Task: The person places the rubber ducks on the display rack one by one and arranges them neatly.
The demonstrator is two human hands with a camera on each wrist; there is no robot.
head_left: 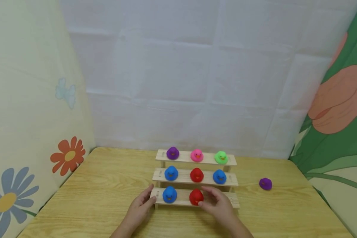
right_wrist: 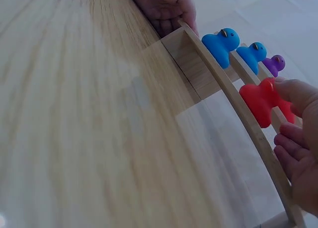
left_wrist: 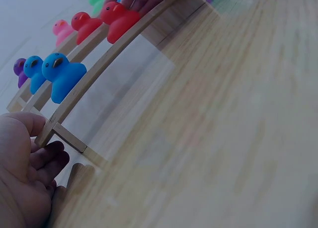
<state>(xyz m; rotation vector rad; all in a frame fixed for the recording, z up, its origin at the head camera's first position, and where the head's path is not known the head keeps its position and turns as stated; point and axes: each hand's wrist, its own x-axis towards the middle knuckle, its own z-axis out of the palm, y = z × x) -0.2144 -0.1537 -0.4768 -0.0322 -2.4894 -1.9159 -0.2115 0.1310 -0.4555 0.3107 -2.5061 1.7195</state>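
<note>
A three-step wooden stand (head_left: 181, 199) bears small rubber ducks. My left hand (head_left: 140, 207) is at the left end of its lowest step, thumb on one side of the board end and fingers curled on the other. Beside it sits a blue duck (head_left: 169, 195). Further right on that step, my right hand (head_left: 221, 205) holds a red duck (head_left: 196, 197) between thumb and fingers. In the right wrist view the thumb lies against the head of the red duck (right_wrist: 257, 100). The right hand hides part of the step's right end.
The middle step carries a blue duck (head_left: 171, 173), a red duck (head_left: 197, 175) and another blue duck (head_left: 219, 177). On top are purple (head_left: 173, 153), pink (head_left: 197, 155) and green (head_left: 221, 157) ducks. One purple duck (head_left: 265, 183) lies on the table (head_left: 86, 195), right of the stand.
</note>
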